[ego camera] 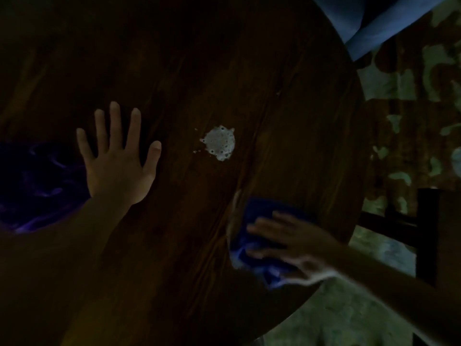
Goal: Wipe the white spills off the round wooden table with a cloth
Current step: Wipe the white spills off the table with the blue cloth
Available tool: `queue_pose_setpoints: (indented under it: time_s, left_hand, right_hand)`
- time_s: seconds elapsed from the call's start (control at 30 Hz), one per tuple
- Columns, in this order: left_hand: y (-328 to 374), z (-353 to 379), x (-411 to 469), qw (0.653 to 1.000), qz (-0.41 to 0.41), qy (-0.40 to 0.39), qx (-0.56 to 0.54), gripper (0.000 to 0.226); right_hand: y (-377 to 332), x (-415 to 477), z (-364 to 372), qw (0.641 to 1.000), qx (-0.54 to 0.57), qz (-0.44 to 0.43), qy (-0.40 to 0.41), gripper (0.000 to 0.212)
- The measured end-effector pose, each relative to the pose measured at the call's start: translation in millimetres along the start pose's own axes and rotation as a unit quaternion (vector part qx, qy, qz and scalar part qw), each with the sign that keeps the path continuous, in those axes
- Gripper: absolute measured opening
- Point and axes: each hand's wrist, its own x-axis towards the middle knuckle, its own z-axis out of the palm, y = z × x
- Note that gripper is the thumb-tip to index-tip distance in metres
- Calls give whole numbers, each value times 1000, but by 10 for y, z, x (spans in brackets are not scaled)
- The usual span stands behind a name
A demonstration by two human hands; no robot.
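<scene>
The round wooden table (199, 71) fills most of the dim view. A foamy white spill (220, 143) with small droplets around it sits near the table's middle. My left hand (117, 158) lies flat on the wood, fingers spread, left of the spill and holding nothing. My right hand (289, 243), blurred, presses flat on a blue cloth (254, 221) near the table's right edge, below and right of the spill. A faint whitish smear (234, 203) runs along the cloth's left side.
A dark purple cloth-like shape (37, 186) lies at the left. Blue fabric (374, 18) shows beyond the table's top right edge. A dark chair frame (424, 233) stands on the patterned floor (411, 121) to the right.
</scene>
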Motion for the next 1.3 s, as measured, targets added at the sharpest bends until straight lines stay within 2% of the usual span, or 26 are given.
queue_pose_setpoints:
  time_s: [0.07, 0.13, 0.2, 0.23, 0.27, 0.37, 0.43, 0.47, 0.5, 0.53, 0.6, 0.67, 0.7, 0.73, 0.77, 0.87, 0.93, 0.97, 1.0, 1.03, 1.1, 1.13, 1.17, 1.2, 1.23, 1.3]
  left_hand:
    - [23, 12, 6, 1000, 3, 6, 3, 78]
    - [29, 16, -6, 1000, 4, 12, 5, 77]
    - [2, 15, -15, 1000, 2, 14, 6, 76]
    - [-16, 15, -16, 1000, 2, 14, 6, 77]
    - [-31, 15, -14, 1000, 0, 14, 6, 77]
    - [-32, 26, -2, 1000, 2, 16, 5, 76]
    - [-23, 45, 3, 1000, 5, 16, 3, 76]
    - [-23, 53, 7, 1000, 6, 19, 0, 76]
    - [-17, 60, 13, 1000, 7, 22, -1, 76]
    - [-2, 66, 22, 1000, 8, 24, -2, 77]
    - [-1, 66, 17, 1000, 9, 26, -3, 77]
    - [-32, 65, 12, 1000, 12, 28, -3, 77]
    - [-55, 69, 10, 1000, 11, 28, -3, 76]
    - [-78, 77, 13, 999, 11, 29, -3, 76]
    - [-94, 86, 16, 999, 13, 31, -3, 76]
    - [-76, 108, 23, 999, 17, 35, -3, 76]
    - [-57, 111, 20, 999, 18, 40, -4, 76]
    - [-47, 112, 20, 999, 20, 39, -6, 76]
    - [-40, 114, 19, 999, 21, 39, -6, 76]
    - [-34, 116, 26, 999, 19, 39, -3, 76]
    - [-39, 120, 40, 999, 18, 41, -1, 76]
    - [-44, 117, 46, 999, 19, 41, -2, 76]
    - [-54, 118, 46, 999, 21, 42, -4, 76]
    - [-71, 116, 44, 999, 22, 43, -5, 76]
    - [-88, 113, 36, 999, 22, 42, -6, 76]
    - [-103, 102, 13, 999, 22, 35, -11, 76]
  right_hand:
    - [421, 25, -121, 980, 33, 178, 78, 70]
    - [629, 101, -199, 894, 48, 425, 133, 67]
    - [361, 314, -169, 813, 59, 562, 142, 65]
    - [70, 440, -122, 807, 60, 571, 141, 66]
    - [-276, 558, -61, 829, 65, 539, 135, 67]
    - [-1202, 665, 136, 946, 77, 304, 82, 76]
    - [-1006, 509, 139, 979, 41, 188, 63, 78]
    - [-758, 438, 110, 978, 26, 198, 60, 82]
    - [-498, 373, 59, 961, 31, 266, 63, 84]
    - [-260, 316, -6, 924, 48, 370, 80, 81]
    - [1, 317, -128, 803, 83, 575, 133, 70]
    - [-46, 602, -155, 706, 88, 683, 161, 68]
    - [-155, 803, -158, 687, 84, 703, 167, 68]
    - [-317, 1003, -153, 693, 79, 695, 174, 68]
    - [-533, 1170, -130, 724, 75, 663, 174, 67]
    - [-1375, 1200, 86, 891, 85, 433, 109, 73]
    - [-1584, 734, 193, 948, 63, 303, 69, 83]
    - [-1475, 472, 226, 951, 55, 298, 59, 87]
    - [-1292, 265, 228, 934, 59, 346, 62, 86]
    - [-1053, 139, 187, 896, 73, 433, 72, 82]
    - [-538, 210, 21, 767, 101, 622, 123, 73]
    - [-380, 410, -51, 717, 101, 675, 141, 73]
    - [-367, 655, -93, 698, 90, 695, 149, 72]
    - [-477, 895, -85, 717, 72, 675, 157, 72]
    - [-708, 1078, -39, 771, 64, 614, 156, 74]
    - [-1373, 1114, 130, 903, 70, 410, 111, 84]
